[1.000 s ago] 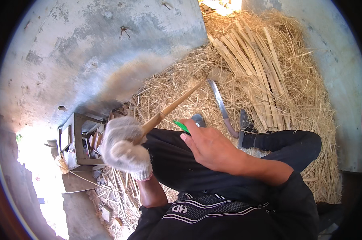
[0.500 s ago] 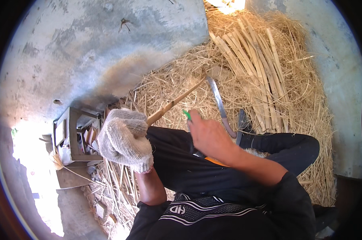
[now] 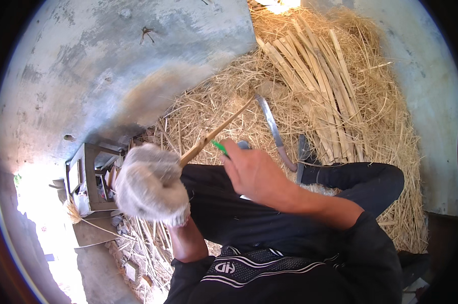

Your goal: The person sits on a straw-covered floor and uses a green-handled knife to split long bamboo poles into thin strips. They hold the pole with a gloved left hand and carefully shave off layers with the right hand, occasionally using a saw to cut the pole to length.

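Note:
My left hand [image 3: 150, 185], in a thick off-white knitted glove, is closed around the lower end of a split bamboo strip [image 3: 216, 131]. The strip slants up to the right and narrows toward its far tip. My bare right hand [image 3: 259, 175] is closed on a small tool with a green end [image 3: 220, 147], which sits beside the strip near its middle. Most of the tool is hidden in my fingers, so its kind does not show. A curved knife [image 3: 270, 121] with a pale handle lies on the straw, just beyond the right hand.
A bundle of split bamboo strips [image 3: 322, 93] lies on straw [image 3: 386, 116] at the far right. Concrete walls [image 3: 87, 66] stand on both sides. At left, a small wooden stand [image 3: 92, 177] holds odds and ends. My crossed legs [image 3: 213, 207] are below the hands.
My right hand has shifted left, bringing the tool's green end up beside the strip. The gloved hand has moved slightly left and down with the strip in it.

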The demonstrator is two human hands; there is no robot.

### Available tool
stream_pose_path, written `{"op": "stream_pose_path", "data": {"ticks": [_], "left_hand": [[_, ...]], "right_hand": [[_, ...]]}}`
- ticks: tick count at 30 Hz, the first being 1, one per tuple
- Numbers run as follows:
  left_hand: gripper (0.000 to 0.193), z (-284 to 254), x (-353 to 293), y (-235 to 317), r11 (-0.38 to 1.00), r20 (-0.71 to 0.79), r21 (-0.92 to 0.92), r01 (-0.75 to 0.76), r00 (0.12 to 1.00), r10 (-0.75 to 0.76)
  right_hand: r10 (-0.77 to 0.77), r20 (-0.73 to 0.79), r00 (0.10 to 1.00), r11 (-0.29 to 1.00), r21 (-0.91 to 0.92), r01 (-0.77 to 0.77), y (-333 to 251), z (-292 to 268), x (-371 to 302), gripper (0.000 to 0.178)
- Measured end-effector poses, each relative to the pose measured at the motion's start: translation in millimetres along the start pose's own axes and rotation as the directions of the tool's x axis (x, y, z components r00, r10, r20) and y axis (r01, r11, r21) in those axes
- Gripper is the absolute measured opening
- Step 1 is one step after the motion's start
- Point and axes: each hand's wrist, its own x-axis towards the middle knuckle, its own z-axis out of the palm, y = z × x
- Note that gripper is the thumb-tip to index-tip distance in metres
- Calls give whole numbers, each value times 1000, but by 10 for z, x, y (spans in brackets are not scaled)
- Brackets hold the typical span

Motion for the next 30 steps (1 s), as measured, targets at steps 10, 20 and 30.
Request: {"op": "stream_pose_path", "data": {"ticks": [10,20,30], "left_hand": [[23,-39,-201,-159,947,-93,268,177,983,-158],[17,-68,-128,-327,972,-64,230,54,997,-40],[30,-244,-163,-596,921,159,348,-178,979,129]], "right_hand": [[-34,-116,993,999,6,35,133,32,60,20],[19,-99,995,991,-131,-32,189,28,130,17],[53,-53,997,984,-166,-61,-32,-195,8,18]]}}
